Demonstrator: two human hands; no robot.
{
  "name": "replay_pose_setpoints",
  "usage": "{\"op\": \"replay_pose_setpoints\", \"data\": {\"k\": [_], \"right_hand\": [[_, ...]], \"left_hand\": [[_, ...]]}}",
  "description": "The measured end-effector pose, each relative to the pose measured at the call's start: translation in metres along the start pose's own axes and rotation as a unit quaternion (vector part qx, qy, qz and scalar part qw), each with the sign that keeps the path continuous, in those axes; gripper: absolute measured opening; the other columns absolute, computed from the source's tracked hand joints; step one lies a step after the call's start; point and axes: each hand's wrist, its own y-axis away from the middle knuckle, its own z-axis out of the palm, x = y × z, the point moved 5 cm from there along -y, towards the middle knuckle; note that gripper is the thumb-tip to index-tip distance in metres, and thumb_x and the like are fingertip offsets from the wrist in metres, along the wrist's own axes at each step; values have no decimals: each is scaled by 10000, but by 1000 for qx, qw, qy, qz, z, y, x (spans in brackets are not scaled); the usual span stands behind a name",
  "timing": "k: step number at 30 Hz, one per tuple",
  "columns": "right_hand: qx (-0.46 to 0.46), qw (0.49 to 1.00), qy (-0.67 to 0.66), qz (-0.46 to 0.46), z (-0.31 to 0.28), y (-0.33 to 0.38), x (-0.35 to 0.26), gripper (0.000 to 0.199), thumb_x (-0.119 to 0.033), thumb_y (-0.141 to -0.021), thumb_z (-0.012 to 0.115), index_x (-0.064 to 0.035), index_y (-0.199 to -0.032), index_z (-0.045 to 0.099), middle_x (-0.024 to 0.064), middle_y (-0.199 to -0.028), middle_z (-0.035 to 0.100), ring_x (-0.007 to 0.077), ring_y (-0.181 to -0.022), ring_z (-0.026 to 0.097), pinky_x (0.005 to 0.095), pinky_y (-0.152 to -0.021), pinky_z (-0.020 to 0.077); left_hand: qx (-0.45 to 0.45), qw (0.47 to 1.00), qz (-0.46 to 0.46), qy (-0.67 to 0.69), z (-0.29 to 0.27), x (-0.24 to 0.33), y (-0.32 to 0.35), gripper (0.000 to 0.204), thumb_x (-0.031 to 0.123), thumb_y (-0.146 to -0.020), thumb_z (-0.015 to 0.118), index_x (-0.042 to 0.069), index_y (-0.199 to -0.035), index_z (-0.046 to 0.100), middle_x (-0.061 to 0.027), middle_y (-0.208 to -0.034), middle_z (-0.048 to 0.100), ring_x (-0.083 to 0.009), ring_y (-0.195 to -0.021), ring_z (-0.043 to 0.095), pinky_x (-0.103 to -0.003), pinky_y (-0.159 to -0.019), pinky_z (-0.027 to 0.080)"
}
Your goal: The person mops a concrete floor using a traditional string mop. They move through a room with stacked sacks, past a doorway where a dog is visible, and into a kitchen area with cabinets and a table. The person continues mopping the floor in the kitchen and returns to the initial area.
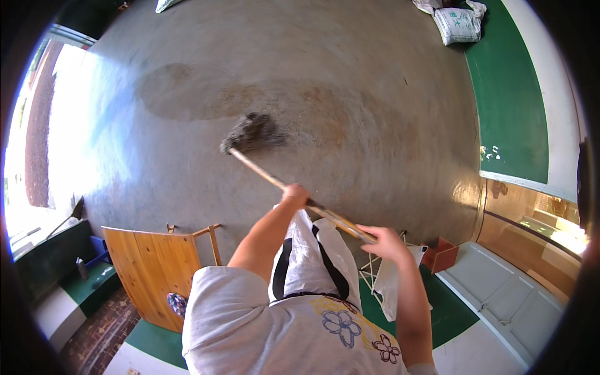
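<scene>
A mop with a dark grey, stringy head point(253, 132) lies against the grey floor in front of me, its strands smeared by motion. Its long wooden handle point(257, 169) slants back toward my right side. Partway down the handle, my left hand point(295, 195) is wrapped round it. My right hand point(387, 244) grips near the handle's upper end. Under and around the mop head the floor point(375, 56) shows a broad, darker wet patch with brownish stains.
A wooden table point(150, 269) stands at my left with a patterned item point(177, 304) on it. White sacks point(459, 25) sit at the far right by the green and white wall. A reddish-brown box point(440, 255) and a pale door point(500, 287) are at the near right.
</scene>
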Motion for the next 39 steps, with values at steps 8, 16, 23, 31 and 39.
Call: {"op": "replay_pose_setpoints", "data": {"k": [8,16,23,31,39], "right_hand": [[7,974,90,-209,47,-75,0,556,-168,-712,651,-216,-1256,544,144,-870,658,280,-746,641,374,-683,501],[103,949,196,-224,-74,-38,114,424,-118,-752,591,-254,-1152,619,102,-776,653,277,-684,634,396,-609,486],[251,894,308,-207,-222,34,216,169,-220,-810,578,-248,-923,700,58,-669,587,224,-632,621,357,-540,477],[444,854,208,-175,-394,123,311,266,-106,-739,604,-214,-965,695,72,-630,470,228,-574,555,347,-505,445],[421,891,161,50,-494,150,463,450,-41,-790,538,-262,-1178,601,117,-717,521,279,-625,574,391,-582,467]], "left_hand": [[-99,986,-135,3,21,-50,59,216,288,-701,599,186,-848,719,-46,-928,679,-266,-940,623,-357,-818,510],[-12,982,-143,125,37,66,-35,182,243,-632,633,169,-788,690,-77,-852,666,-273,-860,628,-385,-776,512],[277,925,-91,244,-42,238,-151,142,159,-588,725,101,-672,625,-92,-733,584,-289,-772,565,-385,-730,454],[442,844,-24,303,-183,408,-310,162,13,-548,658,97,-671,597,-82,-768,570,-297,-801,545,-391,-740,434],[266,940,137,163,-275,579,-500,138,16,-604,613,129,-682,599,-80,-844,575,-284,-913,536,-385,-745,459]]}}
